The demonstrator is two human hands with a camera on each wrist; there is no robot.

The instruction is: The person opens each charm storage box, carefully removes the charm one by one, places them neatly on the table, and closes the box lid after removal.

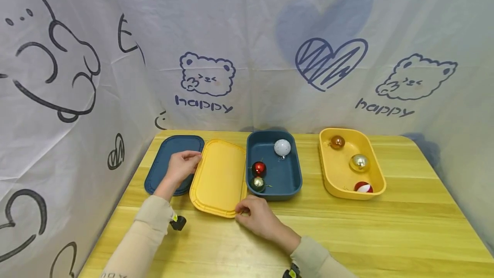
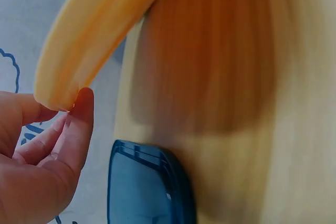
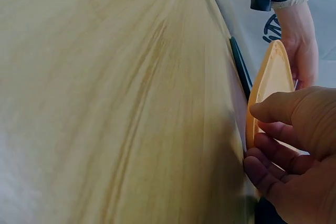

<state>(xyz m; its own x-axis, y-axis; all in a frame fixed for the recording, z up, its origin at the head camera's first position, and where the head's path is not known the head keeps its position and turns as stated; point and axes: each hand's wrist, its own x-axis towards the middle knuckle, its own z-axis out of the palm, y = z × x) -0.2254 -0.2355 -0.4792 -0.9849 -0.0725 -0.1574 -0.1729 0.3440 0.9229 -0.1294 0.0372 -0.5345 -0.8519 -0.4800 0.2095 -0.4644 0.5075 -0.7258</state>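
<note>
A yellow lid [image 1: 220, 175] is tilted above the table between my two hands. My left hand [image 1: 182, 168] pinches its left edge between thumb and fingers, also seen in the left wrist view, where the lid [image 2: 89, 45] casts a shadow on the wood. At the near right corner, my right hand [image 1: 260, 218] pinches the rim with its thumb on one face; the right wrist view shows this grip on the lid [image 3: 273, 72]. Beneath and beside my left hand lies a dark blue lid [image 1: 167, 158]. The blue box [image 1: 275, 197] stands immediately right of the yellow lid.
Inside the blue box are a white ornament [image 1: 282, 147], a red ornament [image 1: 259, 168] and a dark green-gold one [image 1: 257, 184]. Farther right, a yellow box [image 1: 339, 191] holds a brown [image 1: 337, 142], a gold [image 1: 359, 163] and a red-and-white ornament [image 1: 363, 187]. Printed curtains [image 1: 266, 98] border the table.
</note>
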